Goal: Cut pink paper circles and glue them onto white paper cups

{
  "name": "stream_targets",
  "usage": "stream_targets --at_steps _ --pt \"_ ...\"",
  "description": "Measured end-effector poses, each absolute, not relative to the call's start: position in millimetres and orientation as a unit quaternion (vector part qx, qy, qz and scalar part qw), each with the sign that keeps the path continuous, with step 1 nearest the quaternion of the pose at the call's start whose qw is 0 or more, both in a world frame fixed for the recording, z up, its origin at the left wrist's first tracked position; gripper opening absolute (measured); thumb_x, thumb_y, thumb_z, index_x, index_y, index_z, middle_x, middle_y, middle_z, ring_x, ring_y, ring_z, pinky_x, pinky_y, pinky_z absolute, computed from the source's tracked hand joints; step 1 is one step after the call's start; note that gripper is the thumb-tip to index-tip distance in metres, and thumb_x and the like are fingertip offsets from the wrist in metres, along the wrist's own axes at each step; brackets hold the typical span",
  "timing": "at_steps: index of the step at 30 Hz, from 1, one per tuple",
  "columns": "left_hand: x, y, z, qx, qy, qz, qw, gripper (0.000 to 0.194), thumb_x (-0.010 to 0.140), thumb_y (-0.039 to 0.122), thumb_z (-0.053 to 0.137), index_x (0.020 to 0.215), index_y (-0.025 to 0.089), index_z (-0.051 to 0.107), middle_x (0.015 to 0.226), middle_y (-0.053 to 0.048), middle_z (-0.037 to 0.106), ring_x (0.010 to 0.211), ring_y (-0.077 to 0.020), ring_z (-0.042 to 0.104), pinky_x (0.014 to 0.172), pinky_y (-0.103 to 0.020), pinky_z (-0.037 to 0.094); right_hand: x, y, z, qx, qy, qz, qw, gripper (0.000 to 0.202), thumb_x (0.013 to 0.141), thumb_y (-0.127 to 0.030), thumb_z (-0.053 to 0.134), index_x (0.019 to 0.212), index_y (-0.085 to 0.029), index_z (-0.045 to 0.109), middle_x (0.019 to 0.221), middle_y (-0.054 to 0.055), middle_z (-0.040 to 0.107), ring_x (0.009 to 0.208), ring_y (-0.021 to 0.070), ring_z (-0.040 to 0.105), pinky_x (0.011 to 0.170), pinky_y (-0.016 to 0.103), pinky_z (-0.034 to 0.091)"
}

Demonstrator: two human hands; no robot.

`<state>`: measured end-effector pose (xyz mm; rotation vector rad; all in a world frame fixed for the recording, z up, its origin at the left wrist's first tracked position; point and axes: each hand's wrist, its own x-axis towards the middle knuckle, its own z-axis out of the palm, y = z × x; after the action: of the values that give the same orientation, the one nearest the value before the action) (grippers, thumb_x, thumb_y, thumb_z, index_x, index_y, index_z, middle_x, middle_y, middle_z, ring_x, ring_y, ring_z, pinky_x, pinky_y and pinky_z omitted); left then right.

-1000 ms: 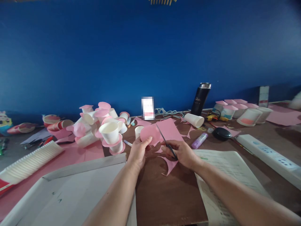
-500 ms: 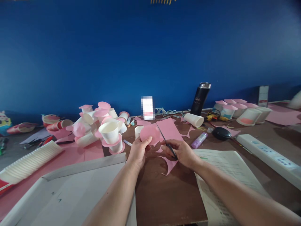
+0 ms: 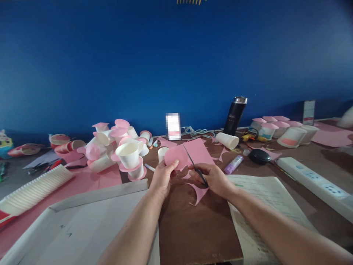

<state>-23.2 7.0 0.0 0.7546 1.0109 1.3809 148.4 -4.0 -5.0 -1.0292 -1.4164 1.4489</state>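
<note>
My left hand (image 3: 162,176) is pinching a smooth, rounded pink paper (image 3: 175,157) above the brown table (image 3: 198,235); my right fingers (image 3: 202,171) are curling around dark metal scissors (image 3: 197,170).

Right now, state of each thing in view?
Left hand, gripping pink paper
Right hand, gripping scissors
Scissors, at the paper, blade opening unclear
Pink paper, rounded at left edge
Flask, standing
Centre phone, upright, screen lit
Cup stack, on its side
Loose cup by flask, on its side
Purple tube, lying down
Power strip, visible sockets unused
</note>
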Motion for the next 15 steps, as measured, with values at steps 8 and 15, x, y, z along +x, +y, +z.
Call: stream_targets --at_steps 8,15 --pt "-23.1 6.9 0.6 0.324 0.437 0.595 0.591 0.034 0.058 0.031 0.082 0.083 0.012 0.068 0.070 -0.001 0.061 0.054 -0.0056 0.046 0.051 -0.018 0.038 148.3 -4.5 -3.1 -0.423 -0.573 0.564 0.418 0.049 0.071 -0.048 0.074 0.102 -0.010 0.069 0.054 -0.005 0.044 0.048 0.0055 0.033 0.044 0.021 0.023" --pt "-22.5 6.6 1.0 0.322 0.432 0.594 0.597 0.036 0.057 0.032 0.083 0.084 0.012 0.068 0.073 -0.002 0.063 0.055 -0.0058 0.047 0.052 -0.018 0.039 149.6 -3.0 -6.9 -0.415 -0.585 0.559 0.416 0.050 0.073 -0.050 0.071 0.103 -0.010 0.068 0.054 -0.005 0.042 0.048 0.0057 0.032 0.044 0.022 0.022"
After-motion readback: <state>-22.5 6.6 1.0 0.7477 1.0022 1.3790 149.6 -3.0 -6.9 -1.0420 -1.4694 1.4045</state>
